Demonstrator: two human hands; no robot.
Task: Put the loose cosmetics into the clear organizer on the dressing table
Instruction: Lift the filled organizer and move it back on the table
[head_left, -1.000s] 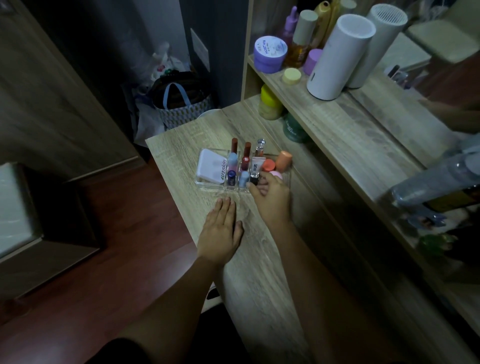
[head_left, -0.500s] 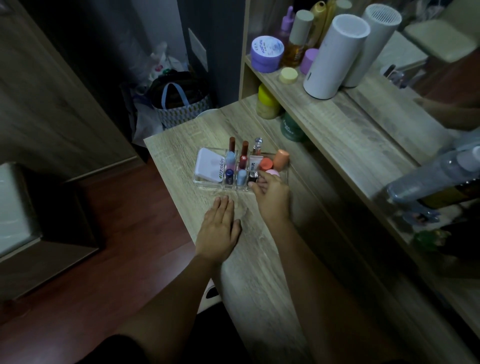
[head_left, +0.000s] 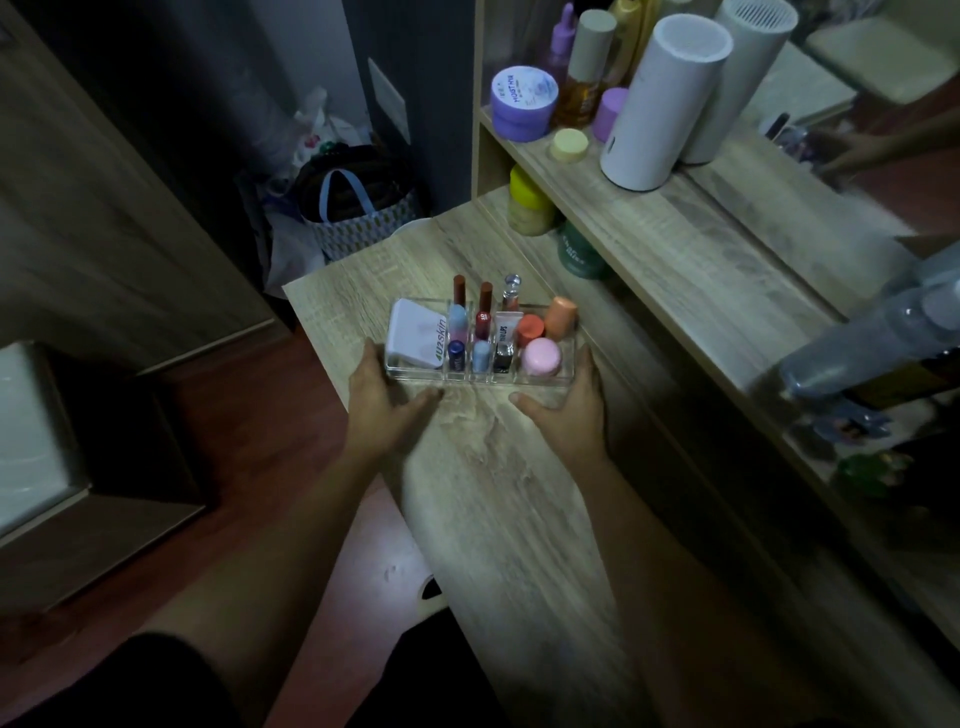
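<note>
Head view. Clear organizer sits on dressing table, near its far left corner. Left hand cups organizer's left end, fingers spread, thumb along front wall; right hand cups right end likewise. Firm grip or light touch: cannot tell.

Risk: uneven push or lift tilts organizer, upright tubes topple; left end close to table edge, slide could tip it off.

Contents: white compact in left bay; lip tubes upright in middle slots; pink jar, orange pots in right bay. No loose cosmetics visible beside organizer; task looks near done.

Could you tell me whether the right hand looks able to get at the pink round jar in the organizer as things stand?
Probably yes: the right hand rests beside the pink round jar, uncovered in the clear organizer.
</note>
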